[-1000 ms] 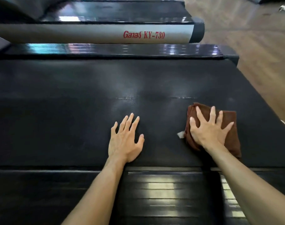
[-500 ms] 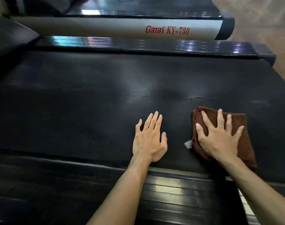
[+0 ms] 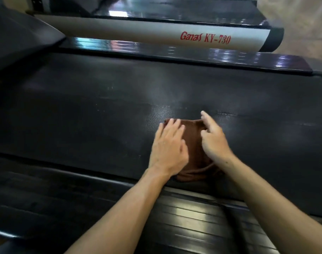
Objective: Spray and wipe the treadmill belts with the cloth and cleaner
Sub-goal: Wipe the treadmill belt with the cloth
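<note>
The treadmill's black belt (image 3: 83, 116) fills the middle of the view, with a faint damp sheen just beyond my hands. A folded brown cloth (image 3: 193, 143) lies on the belt near its front edge. My left hand (image 3: 167, 145) rests flat on the cloth's left part, fingers straight. Over the cloth's right part, my right hand (image 3: 215, 142) has its forefinger raised and its thumb and fingers pinching the cloth's far edge, though motion blur softens this. No cleaner bottle is in view.
A glossy ribbed side rail (image 3: 184, 217) runs under my forearms; a matching rail (image 3: 156, 50) borders the belt's far side. Beyond it lies a neighbouring treadmill's grey rail (image 3: 138, 32) marked "Ganas KY-730". A dark motor cover (image 3: 19, 43) rises at left. Wooden floor (image 3: 303, 15) shows at top right.
My left hand left the bare belt and now lies on the cloth. The cloth and my right hand slid left, and the right hand went from flat to pinching. The view shifted left.
</note>
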